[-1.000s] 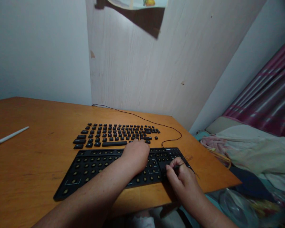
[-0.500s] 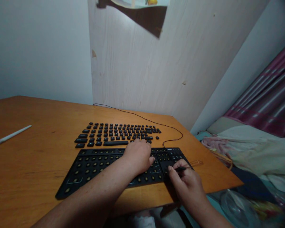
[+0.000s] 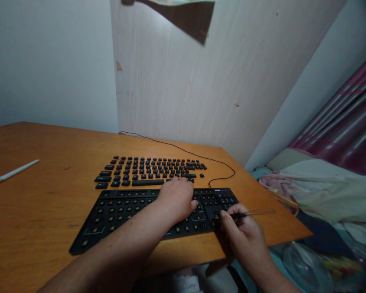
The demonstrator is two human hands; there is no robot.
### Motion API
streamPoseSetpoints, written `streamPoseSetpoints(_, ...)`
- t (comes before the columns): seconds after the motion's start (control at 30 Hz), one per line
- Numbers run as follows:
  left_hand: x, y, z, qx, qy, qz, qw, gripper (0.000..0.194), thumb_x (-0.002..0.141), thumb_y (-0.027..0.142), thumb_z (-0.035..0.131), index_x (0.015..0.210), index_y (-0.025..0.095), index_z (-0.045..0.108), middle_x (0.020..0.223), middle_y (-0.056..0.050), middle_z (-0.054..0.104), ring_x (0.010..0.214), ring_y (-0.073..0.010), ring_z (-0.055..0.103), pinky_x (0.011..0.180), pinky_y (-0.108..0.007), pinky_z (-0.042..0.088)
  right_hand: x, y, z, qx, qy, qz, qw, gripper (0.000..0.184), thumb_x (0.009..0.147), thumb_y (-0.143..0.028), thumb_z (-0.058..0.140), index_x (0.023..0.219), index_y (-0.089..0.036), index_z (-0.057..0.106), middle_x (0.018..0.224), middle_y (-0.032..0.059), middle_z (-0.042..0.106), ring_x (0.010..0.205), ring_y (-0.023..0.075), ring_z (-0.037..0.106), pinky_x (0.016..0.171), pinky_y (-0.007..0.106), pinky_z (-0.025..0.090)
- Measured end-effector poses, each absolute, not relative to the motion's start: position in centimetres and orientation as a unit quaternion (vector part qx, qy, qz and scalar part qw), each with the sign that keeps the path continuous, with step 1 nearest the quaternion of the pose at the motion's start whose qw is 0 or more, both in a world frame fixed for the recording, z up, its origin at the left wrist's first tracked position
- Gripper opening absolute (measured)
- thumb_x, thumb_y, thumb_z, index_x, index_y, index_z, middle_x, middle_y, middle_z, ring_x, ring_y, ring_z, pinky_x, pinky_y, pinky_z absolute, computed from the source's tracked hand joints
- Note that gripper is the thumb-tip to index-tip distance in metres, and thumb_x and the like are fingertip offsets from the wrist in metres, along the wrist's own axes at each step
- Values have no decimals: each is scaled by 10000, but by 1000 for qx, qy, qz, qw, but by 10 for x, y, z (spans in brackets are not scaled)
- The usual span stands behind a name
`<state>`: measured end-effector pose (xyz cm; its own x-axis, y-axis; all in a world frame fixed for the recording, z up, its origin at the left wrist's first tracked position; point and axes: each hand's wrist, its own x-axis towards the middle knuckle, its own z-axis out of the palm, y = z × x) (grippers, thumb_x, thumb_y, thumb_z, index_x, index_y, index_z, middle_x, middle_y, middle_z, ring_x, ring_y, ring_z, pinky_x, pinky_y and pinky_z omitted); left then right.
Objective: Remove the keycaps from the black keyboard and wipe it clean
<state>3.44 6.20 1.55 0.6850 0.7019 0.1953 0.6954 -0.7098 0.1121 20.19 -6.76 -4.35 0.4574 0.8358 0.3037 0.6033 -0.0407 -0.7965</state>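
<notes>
A black keyboard point(image 3: 112, 205) lies on the wooden table, most of its main section stripped to bare switch stems. Its number pad at the right end still has caps. Behind it, loose black keycaps point(image 3: 154, 165) are laid out in rows, with the long space bar point(image 3: 148, 182) in the nearest row. My left hand point(image 3: 177, 199) rests palm down across the keyboard, fingers stretched to the keycaps right of the space bar; its fingertips are partly hidden. Near the keyboard's front right corner, my right hand point(image 3: 242, 226) pinches a wire keycap puller point(image 3: 239, 215), its thin loops pointing right.
A black cable point(image 3: 183, 147) runs from the keyboard's back across the table to the wall. At the far left lies a white stick-like object point(image 3: 14, 174). Beyond the table's right edge are bedding point(image 3: 311, 191) and a clear plastic container point(image 3: 305, 264).
My right hand has shifted slightly right, and the puller's wire loops now reach further right. My left hand stays over the same keycaps. The view has tilted down slightly.
</notes>
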Motion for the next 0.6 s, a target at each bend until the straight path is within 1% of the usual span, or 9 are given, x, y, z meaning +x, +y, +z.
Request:
streamPoseSetpoints(0.1, 34, 62, 15, 918, 379, 115, 11, 399, 787, 474, 615, 981, 133, 685, 1021, -146, 678, 988, -351, 609, 828, -490, 531, 201, -70, -42, -696, -514, 129, 484, 269, 896, -451, 553, 792, -204, 559, 641, -1, 616, 555, 145, 580, 502, 230, 433)
streamPoseSetpoints(0.17, 34, 63, 15, 918, 379, 116, 11, 402, 785, 480, 618, 981, 136, 684, 1022, -143, 678, 987, -352, 610, 827, -493, 530, 200, -73, -42, -683, -532, 126, 484, 228, 909, -424, 549, 917, -204, 611, 741, 19, 671, 619, 159, 633, 543, 237, 478)
streamPoseSetpoints(0.23, 34, 63, 15, 918, 380, 114, 13, 406, 786, 486, 620, 988, 139, 681, 1031, -144, 675, 990, -352, 611, 827, -492, 529, 198, -74, -42, -664, -564, 111, 478, 213, 924, -377, 536, 1038, -222, 628, 795, 21, 697, 653, 163, 657, 572, 243, 503)
streamPoseSetpoints(0.3, 33, 63, 16, 917, 383, 110, 14, 408, 788, 489, 621, 993, 142, 679, 1040, -146, 673, 993, -349, 611, 827, -484, 529, 197, -75, -40, -632, -618, 79, 461, 183, 931, -311, 529, 1064, -239, 632, 821, 20, 698, 700, 167, 662, 626, 257, 515)
streamPoseSetpoints(0.37, 33, 62, 17, 916, 386, 104, 17, 406, 789, 492, 623, 991, 145, 678, 1040, -145, 672, 996, -345, 610, 826, -473, 529, 195, -76, -37, -588, -687, 43, 425, 164, 920, -239, 535, 1055, -242, 629, 886, 33, 683, 789, 177, 653, 699, 282, 510)
streamPoseSetpoints(0.4, 33, 62, 18, 917, 386, 103, 17, 404, 789, 494, 624, 988, 146, 679, 1037, -142, 673, 997, -342, 609, 828, -467, 528, 194, -76, -34, -568, -719, 31, 399, 172, 909, -212, 543, 1060, -238, 621, 899, 39, 669, 810, 181, 641, 710, 293, 502)
streamPoseSetpoints(0.53, 32, 61, 19, 918, 384, 100, 19, 398, 796, 497, 618, 985, 151, 676, 1043, -140, 671, 1012, -332, 601, 843, -454, 519, 190, -77, -24, -543, -783, 7, 303, 216, 878, -172, 561, 1088, -214, 583, 840, 39, 607, 773, 188, 593, 651, 302, 468)
streamPoseSetpoints(0.6, 32, 61, 19, 916, 387, 101, 21, 401, 797, 499, 616, 993, 153, 672, 1052, -143, 669, 1012, -330, 600, 846, -449, 516, 189, -77, -23, -554, -787, 1, 272, 246, 875, -179, 567, 1119, -208, 569, 870, 50, 602, 808, 198, 592, 677, 314, 474)
